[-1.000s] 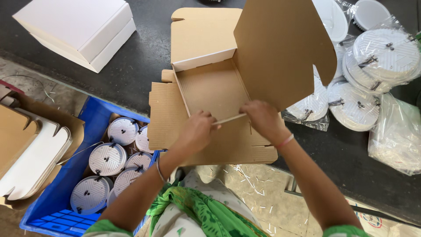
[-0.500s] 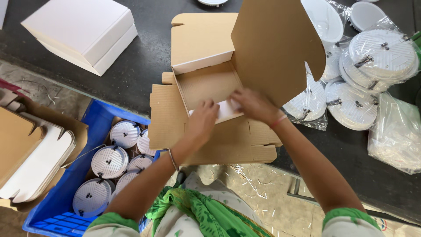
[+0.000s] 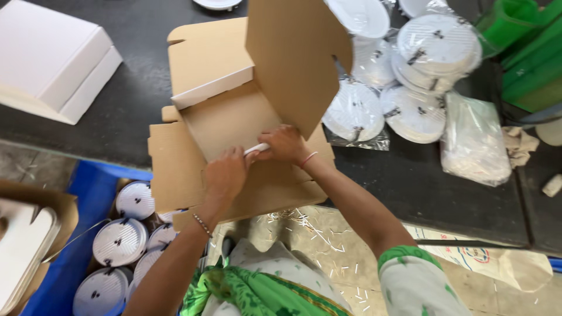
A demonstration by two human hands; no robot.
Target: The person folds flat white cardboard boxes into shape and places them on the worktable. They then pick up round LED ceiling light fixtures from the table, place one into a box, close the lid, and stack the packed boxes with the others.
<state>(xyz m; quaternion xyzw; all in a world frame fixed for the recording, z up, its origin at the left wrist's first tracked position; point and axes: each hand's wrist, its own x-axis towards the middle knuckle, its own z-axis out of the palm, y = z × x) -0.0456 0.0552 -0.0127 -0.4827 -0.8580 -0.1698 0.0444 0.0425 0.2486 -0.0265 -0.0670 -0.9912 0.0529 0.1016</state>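
A flat-cut brown cardboard box (image 3: 228, 120) lies half folded on the dark table, its right flap (image 3: 293, 58) standing upright and its left wall folded up. My left hand (image 3: 225, 172) and my right hand (image 3: 284, 143) press together on the box's near wall (image 3: 256, 148), whose white edge shows between my fingers. Both hands grip that folded near edge. The box's front flaps (image 3: 175, 169) lie flat under my wrists.
A closed white box (image 3: 52, 58) sits at the far left of the table. Round white discs in plastic bags (image 3: 410, 88) pile up on the right. A blue crate (image 3: 105, 246) with several white discs stands below left, beside flat cardboard (image 3: 23, 246). Green bins (image 3: 527, 52) at far right.
The near wall has been folded up from flat. My hands moved closer together on it, and the view shifted left and nearer.
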